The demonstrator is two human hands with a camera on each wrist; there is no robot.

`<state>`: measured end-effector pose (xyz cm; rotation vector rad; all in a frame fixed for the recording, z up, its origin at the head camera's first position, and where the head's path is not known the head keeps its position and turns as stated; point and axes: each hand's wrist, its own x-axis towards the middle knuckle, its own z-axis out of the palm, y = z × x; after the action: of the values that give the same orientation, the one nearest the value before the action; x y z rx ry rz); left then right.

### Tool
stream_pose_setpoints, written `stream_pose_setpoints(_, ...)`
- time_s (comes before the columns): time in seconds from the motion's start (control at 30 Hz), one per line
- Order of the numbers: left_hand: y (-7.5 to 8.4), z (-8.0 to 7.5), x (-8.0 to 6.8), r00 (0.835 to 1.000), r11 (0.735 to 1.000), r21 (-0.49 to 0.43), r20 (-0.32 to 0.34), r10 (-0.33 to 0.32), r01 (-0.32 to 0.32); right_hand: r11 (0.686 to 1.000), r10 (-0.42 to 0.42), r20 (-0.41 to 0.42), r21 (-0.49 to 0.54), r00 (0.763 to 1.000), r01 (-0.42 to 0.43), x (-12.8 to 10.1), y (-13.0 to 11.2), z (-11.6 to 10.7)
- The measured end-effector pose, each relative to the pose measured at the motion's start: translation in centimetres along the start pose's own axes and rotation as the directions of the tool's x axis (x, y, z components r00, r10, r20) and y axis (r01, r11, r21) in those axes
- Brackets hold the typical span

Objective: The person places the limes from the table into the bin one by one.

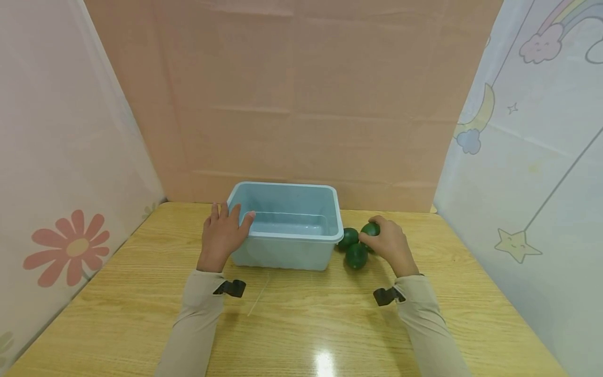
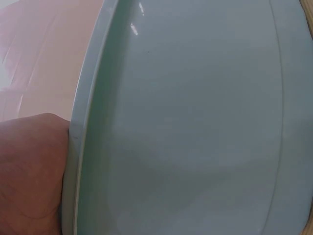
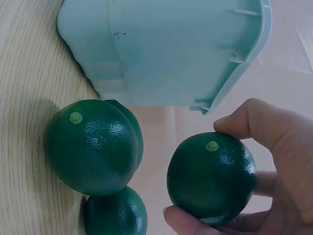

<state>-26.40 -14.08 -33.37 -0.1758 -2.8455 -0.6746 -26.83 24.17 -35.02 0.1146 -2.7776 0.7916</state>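
Beige sleeves (image 1: 198, 314), black wrist clips (image 1: 231, 288)

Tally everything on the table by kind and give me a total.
Green round fruits: 4, three on the table and one held in the right hand
Light blue plastic bin: 1
Total: 5
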Motion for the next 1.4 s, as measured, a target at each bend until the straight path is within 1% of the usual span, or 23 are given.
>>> stream_pose_setpoints(0.37,-0.11,0.08,-0.01,1.0,1.0,0.001,-0.014,0.008,-0.008,1.0,-0.017,-0.019,0.012,1.0,0.018,0.01,0.07,0.04)
stream_pose_setpoints(0.83,-0.02,0.1,0.05,1.0,1.0,-0.001,-0.01,0.001,-0.001,0.999,-0.048,-0.048,0.014,0.998,0.048,0.12,0.19,0.13)
stream_pose_setpoints(1.4,-0.18,0.23,-0.05,1.0,1.0,0.008,-0.017,0.009,-0.009,0.999,-0.031,-0.056,0.029,0.998,0.032,-0.21,-0.08,-0.02)
